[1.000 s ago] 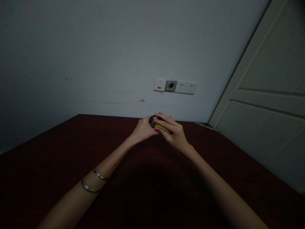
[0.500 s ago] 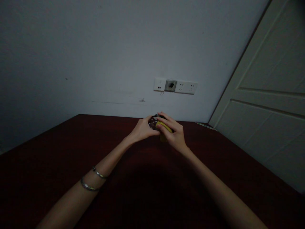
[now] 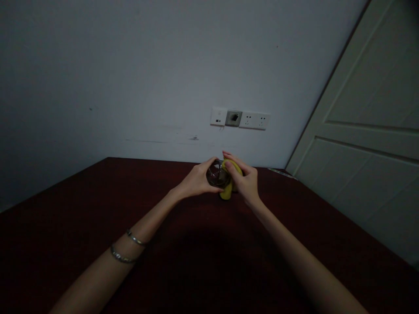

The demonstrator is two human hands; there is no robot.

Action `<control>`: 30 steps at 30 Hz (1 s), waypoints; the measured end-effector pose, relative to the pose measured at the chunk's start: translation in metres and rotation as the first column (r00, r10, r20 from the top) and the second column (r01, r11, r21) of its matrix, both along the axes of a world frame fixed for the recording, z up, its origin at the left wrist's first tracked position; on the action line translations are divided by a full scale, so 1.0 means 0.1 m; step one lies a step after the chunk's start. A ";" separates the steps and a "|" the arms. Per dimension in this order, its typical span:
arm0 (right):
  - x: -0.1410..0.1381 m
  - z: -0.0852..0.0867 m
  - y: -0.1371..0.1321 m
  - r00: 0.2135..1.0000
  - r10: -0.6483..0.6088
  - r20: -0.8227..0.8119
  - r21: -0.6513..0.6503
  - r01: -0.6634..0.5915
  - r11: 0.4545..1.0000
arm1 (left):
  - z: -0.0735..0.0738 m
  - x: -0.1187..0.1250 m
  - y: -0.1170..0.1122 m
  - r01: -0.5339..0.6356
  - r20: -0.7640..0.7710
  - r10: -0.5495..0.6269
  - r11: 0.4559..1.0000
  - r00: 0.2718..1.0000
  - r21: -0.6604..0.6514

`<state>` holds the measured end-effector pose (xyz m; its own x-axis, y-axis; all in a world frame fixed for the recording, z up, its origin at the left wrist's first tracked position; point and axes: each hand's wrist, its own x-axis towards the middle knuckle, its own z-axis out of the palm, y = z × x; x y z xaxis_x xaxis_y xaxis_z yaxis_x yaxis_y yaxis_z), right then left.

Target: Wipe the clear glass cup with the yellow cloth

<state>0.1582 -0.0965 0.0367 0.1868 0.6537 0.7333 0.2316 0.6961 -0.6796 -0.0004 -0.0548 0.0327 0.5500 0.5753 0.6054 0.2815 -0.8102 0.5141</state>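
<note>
Two bracelets [image 3: 121, 257] nearest, on the left forearm [image 3: 94, 279];
left hand [image 3: 197, 181] curved wide, holding a clear glass [image 3: 216, 175]; right hand [image 3: 248, 179] closed on a yellow cloth [image 3: 225, 192] against the glass's right side; all near the far edge of the table [image 3: 150, 168]; wall sockets [image 3: 254, 121] behind.

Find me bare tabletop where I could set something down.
Bare tabletop shows left of the left forearm and right of the right forearm, toward the pale door. Crowded: the far middle, where the left hand holds a clear glass and the right hand holds a yellow cloth against it. Between the forearms, the near part is too dark to judge.
</note>
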 end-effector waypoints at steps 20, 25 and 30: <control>0.12 -0.01 -0.04 0.915 0.070 0.398 0.084 -0.112 0.990 | 0.10 0.01 -0.04 0.335 0.334 -0.155 0.734 0.930 -0.591; 0.09 -0.05 -0.01 0.938 0.056 0.343 0.057 -0.080 0.995 | 0.08 0.01 -0.01 0.348 0.348 -0.156 0.717 0.924 -0.604; 0.06 -0.05 -0.01 0.986 0.126 0.111 -0.096 -0.116 0.989 | 0.03 -0.14 0.12 0.394 0.226 -0.330 0.650 0.917 -0.650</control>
<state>0.1641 -0.0976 0.0317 0.0189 0.7297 0.6835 0.2304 0.6620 -0.7132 -0.0144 -0.0428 0.0360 0.7715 0.6071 0.1902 -0.0270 -0.2674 0.9632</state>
